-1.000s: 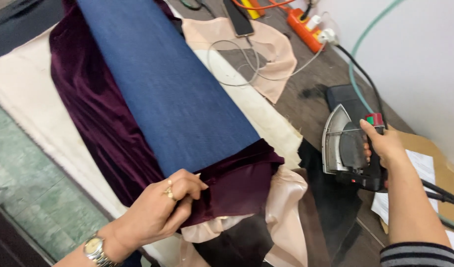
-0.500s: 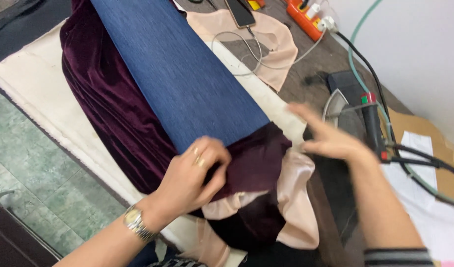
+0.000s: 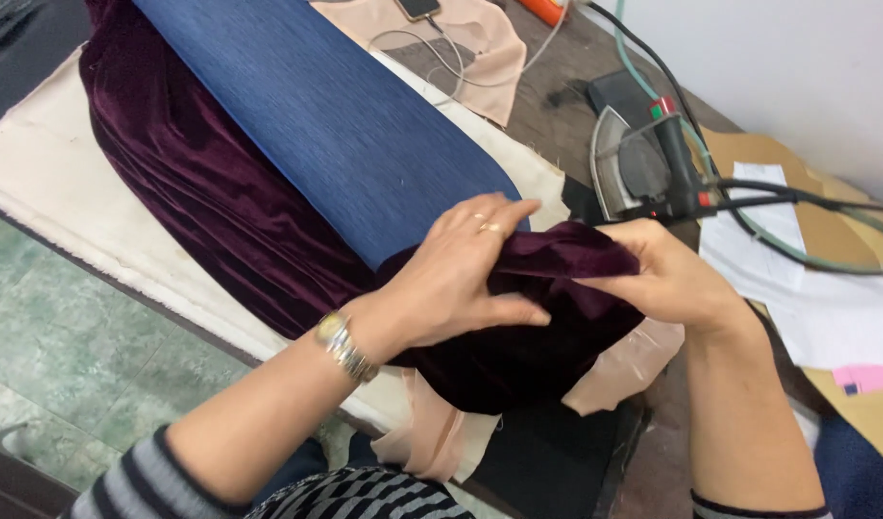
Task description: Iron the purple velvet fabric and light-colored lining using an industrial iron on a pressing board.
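Observation:
A dark purple velvet cloth (image 3: 201, 202) lies along the padded table, under a long blue fabric strip (image 3: 336, 125). My left hand (image 3: 461, 274), with rings and a wristwatch, presses flat on the near end of the velvet. My right hand (image 3: 667, 279) pinches the folded velvet edge from the right. Both hands meet on the lifted velvet fold (image 3: 557, 255). A steam iron (image 3: 643, 168) stands upright on its heel just beyond my right hand, untouched.
Peach lining fabric (image 3: 624, 370) hangs under the velvet at the table's near edge. A phone (image 3: 417, 8) and a cable lie on more peach fabric at the back. White paper sheets (image 3: 816, 288) and brown card lie at right. A green tiled floor (image 3: 67, 336) is at left.
My right hand let go of the iron and came left onto the velvet. My left hand shifted up onto the fold, which is now lifted between both hands.

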